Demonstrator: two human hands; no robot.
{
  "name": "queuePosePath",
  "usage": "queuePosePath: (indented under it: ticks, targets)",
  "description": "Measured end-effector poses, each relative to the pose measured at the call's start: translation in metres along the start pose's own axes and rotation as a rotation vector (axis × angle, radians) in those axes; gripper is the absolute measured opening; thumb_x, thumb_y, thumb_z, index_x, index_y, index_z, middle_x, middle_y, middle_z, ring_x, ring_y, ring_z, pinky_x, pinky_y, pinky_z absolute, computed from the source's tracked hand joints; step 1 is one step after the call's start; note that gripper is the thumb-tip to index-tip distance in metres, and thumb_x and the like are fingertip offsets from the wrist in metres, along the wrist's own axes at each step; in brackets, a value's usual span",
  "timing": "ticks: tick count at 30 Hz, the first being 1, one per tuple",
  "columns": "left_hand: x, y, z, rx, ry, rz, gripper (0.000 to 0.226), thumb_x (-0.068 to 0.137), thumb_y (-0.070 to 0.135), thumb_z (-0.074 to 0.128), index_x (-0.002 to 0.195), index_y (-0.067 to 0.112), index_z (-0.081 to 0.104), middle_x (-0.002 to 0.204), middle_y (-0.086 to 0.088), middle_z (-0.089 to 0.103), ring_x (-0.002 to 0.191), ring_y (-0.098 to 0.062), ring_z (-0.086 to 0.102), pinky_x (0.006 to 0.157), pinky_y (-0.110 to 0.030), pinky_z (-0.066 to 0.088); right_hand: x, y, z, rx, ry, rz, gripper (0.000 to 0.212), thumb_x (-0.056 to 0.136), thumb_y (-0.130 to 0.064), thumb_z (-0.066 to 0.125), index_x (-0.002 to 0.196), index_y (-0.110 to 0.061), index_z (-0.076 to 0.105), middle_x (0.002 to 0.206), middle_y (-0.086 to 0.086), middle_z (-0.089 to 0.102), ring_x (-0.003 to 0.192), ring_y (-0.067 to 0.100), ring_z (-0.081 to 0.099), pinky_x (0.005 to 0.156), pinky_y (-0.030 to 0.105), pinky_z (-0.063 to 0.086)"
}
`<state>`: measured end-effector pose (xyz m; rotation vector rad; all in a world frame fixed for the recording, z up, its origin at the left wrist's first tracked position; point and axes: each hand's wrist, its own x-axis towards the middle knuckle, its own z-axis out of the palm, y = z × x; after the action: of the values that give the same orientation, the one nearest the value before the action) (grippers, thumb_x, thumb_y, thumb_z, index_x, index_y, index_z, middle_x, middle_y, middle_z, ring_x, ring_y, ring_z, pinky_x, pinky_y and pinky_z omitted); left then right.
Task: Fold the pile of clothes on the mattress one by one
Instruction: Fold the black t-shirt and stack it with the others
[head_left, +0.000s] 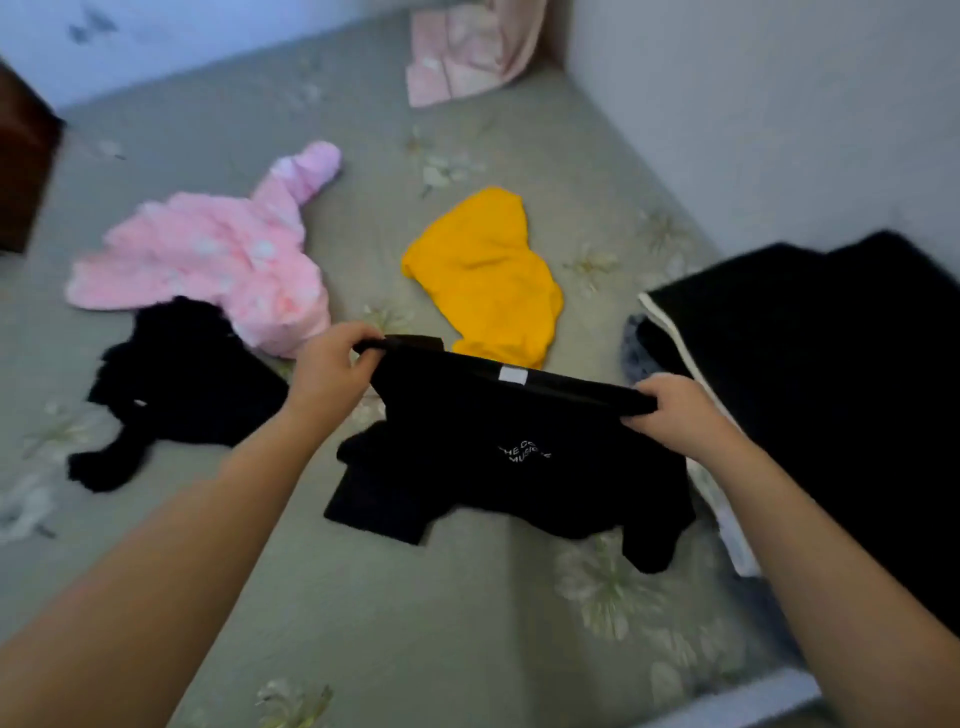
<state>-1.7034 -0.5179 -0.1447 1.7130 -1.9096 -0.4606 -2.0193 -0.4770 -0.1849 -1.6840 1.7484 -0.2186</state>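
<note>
I hold a black T-shirt (498, 452) with small white lettering up over the mattress (395, 613). My left hand (330, 371) grips its top edge at the left, and my right hand (675, 410) grips the same edge at the right. The shirt's lower part and sleeves lie crumpled on the sheet. Unfolded clothes lie beyond it: a pink fleecy garment (208, 260), a yellow garment (488, 275) and another black garment (176, 384) at the left.
A dark folded stack (810, 374) with a white edge sits at the right by the wall (753, 104). A pink cloth (467, 52) lies at the far corner. Dark wooden furniture (21, 156) stands at the left edge.
</note>
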Motion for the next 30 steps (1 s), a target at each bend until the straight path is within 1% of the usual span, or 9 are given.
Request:
queuePosePath:
  ticks: [4,7,9,11,17,20,26,29,30]
  targets:
    - [-0.005,0.012,-0.097,0.028,0.293,-0.025,0.016,0.084,-0.002,0.055,0.097,-0.002,0.065,0.098,-0.021,0.065,0.096,-0.033,0.057,0.079,-0.029,0.036,-0.004,-0.087,-0.056,0.010,0.144,-0.208,0.023,0.078,-0.011,0.068,0.061,-0.012,0.053,0.061,0.002,0.046,0.073,0.020,0.048,0.059,0.030,0.022]
    - [-0.015,0.025,-0.161,0.054,0.480,0.022,0.018,0.086,-0.003,0.052,0.099,-0.004,0.064,0.101,-0.023,0.065,0.098,-0.034,0.057,0.081,-0.027,0.034,-0.020,-0.146,-0.087,0.068,0.246,-0.333,0.003,0.080,-0.005,0.065,0.079,-0.002,0.065,0.071,0.009,0.054,0.076,0.018,0.050,0.059,0.029,0.025]
    - [-0.024,0.033,-0.197,0.071,0.562,0.051,0.018,0.088,-0.002,0.051,0.100,-0.007,0.063,0.100,-0.027,0.063,0.097,-0.037,0.056,0.080,-0.031,0.033,-0.036,-0.180,-0.102,0.091,0.312,-0.424,0.010,0.080,-0.002,0.064,0.088,0.000,0.069,0.073,0.012,0.057,0.075,0.018,0.050,0.057,0.028,0.028]
    - [-0.038,0.037,-0.226,0.114,0.614,0.079,0.018,0.090,-0.001,0.049,0.100,-0.009,0.061,0.098,-0.029,0.060,0.095,-0.040,0.054,0.078,-0.034,0.033,-0.056,-0.208,-0.110,0.108,0.419,-0.513,0.011,0.080,-0.003,0.063,0.087,0.000,0.070,0.076,0.018,0.062,0.074,0.023,0.053,0.057,0.024,0.031]
    - [-0.097,0.044,-0.282,0.097,0.746,0.080,0.018,0.093,0.001,0.042,0.100,-0.010,0.055,0.097,-0.029,0.054,0.092,-0.038,0.049,0.075,-0.032,0.031,-0.123,-0.260,-0.103,0.098,0.683,-0.662,0.013,0.079,0.001,0.062,0.088,0.006,0.069,0.088,0.025,0.066,0.088,0.036,0.059,0.075,0.036,0.038]
    - [-0.135,0.048,-0.300,0.156,0.828,0.124,0.016,0.092,0.000,0.045,0.096,-0.010,0.056,0.093,-0.029,0.053,0.086,-0.039,0.050,0.067,-0.032,0.030,-0.158,-0.271,-0.100,0.084,0.710,-0.723,0.006,0.075,0.009,0.061,0.078,0.011,0.066,0.077,0.027,0.065,0.076,0.033,0.059,0.065,0.028,0.034]
    - [-0.207,0.054,-0.337,0.435,0.989,0.368,0.027,0.084,0.012,0.048,0.074,-0.008,0.062,0.068,-0.024,0.058,0.062,-0.040,0.059,0.043,-0.040,0.045,-0.224,-0.284,-0.095,0.245,0.665,-0.800,0.013,0.075,0.004,0.067,0.083,-0.004,0.073,0.068,0.003,0.065,0.053,-0.017,0.051,0.055,-0.001,0.035]
    - [-0.226,0.053,-0.351,0.531,1.036,0.416,0.025,0.081,0.011,0.049,0.068,-0.006,0.062,0.065,-0.021,0.059,0.060,-0.037,0.059,0.044,-0.035,0.046,-0.247,-0.298,-0.094,0.196,0.676,-0.813,0.010,0.075,-0.002,0.069,0.083,-0.004,0.074,0.066,0.000,0.067,0.057,-0.009,0.057,0.058,0.001,0.038]
    - [-0.228,0.051,-0.356,0.579,1.056,0.433,0.024,0.081,0.010,0.050,0.067,-0.005,0.062,0.064,-0.020,0.059,0.061,-0.033,0.058,0.045,-0.032,0.045,-0.251,-0.302,-0.094,0.130,0.714,-0.823,0.009,0.075,-0.006,0.070,0.083,-0.005,0.075,0.069,0.007,0.070,0.061,-0.001,0.061,0.063,0.010,0.043]
